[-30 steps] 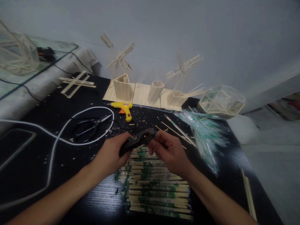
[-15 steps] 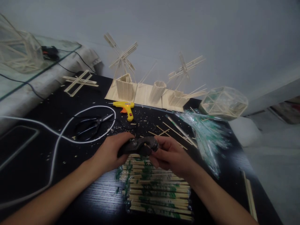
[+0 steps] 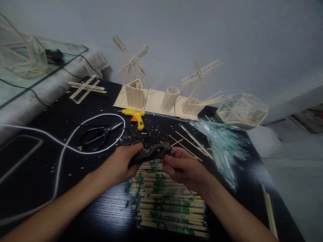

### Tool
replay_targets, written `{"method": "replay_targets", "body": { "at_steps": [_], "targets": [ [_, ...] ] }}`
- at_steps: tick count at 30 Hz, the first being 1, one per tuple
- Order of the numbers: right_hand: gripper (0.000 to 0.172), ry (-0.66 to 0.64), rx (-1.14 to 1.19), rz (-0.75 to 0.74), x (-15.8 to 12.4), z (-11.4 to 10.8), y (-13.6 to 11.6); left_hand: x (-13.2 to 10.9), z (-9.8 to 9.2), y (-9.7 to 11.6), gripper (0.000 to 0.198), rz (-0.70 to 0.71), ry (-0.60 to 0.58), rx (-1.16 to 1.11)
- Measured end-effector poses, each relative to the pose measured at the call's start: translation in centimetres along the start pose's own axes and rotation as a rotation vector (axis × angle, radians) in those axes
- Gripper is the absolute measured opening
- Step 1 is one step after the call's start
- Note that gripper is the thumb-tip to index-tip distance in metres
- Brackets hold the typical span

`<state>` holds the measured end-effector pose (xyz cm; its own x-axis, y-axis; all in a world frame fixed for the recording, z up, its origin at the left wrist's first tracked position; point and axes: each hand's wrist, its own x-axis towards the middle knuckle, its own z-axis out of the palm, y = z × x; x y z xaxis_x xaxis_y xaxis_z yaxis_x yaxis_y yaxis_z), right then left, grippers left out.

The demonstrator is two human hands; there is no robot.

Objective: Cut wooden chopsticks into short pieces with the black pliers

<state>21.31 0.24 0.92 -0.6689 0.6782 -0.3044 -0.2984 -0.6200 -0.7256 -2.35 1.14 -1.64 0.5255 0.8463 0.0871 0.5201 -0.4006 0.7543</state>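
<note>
My left hand (image 3: 121, 166) is closed around the handles of a dark cutting tool (image 3: 151, 153), holding it just above the black table (image 3: 75, 174). My right hand (image 3: 183, 168) is pinched at the tool's jaw end, its fingers closed on a thin wooden stick that is mostly hidden by them. Below both hands lies a pile of wrapped chopsticks (image 3: 166, 205) with green print.
A yellow glue gun (image 3: 135, 117), black scissors (image 3: 99, 136) and a white cable (image 3: 63, 148) lie to the left. Wooden windmill models (image 3: 156, 97) stand at the back. Clear wrappers (image 3: 222, 144), loose sticks (image 3: 189, 143) and a stick-frame polyhedron (image 3: 241, 109) are on the right.
The tool's jaw end has lifted slightly again after dipping, and my right fingers have shifted along it. Both hands stay over the chopstick pile.
</note>
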Motion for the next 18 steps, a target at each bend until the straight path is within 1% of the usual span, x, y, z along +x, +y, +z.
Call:
{"method": "replay_targets", "body": {
  "at_steps": [6,18],
  "targets": [
    [0.02,0.052,0.032,-0.007,0.08,-0.03,0.04,0.09,-0.18,0.19,0.008,-0.064,-0.057,-0.026],
    [0.023,0.103,0.044,0.008,0.25,0.11,-0.02,0.21,-0.13,0.02,0.006,-0.126,-0.091,-0.018]
  ]
}}
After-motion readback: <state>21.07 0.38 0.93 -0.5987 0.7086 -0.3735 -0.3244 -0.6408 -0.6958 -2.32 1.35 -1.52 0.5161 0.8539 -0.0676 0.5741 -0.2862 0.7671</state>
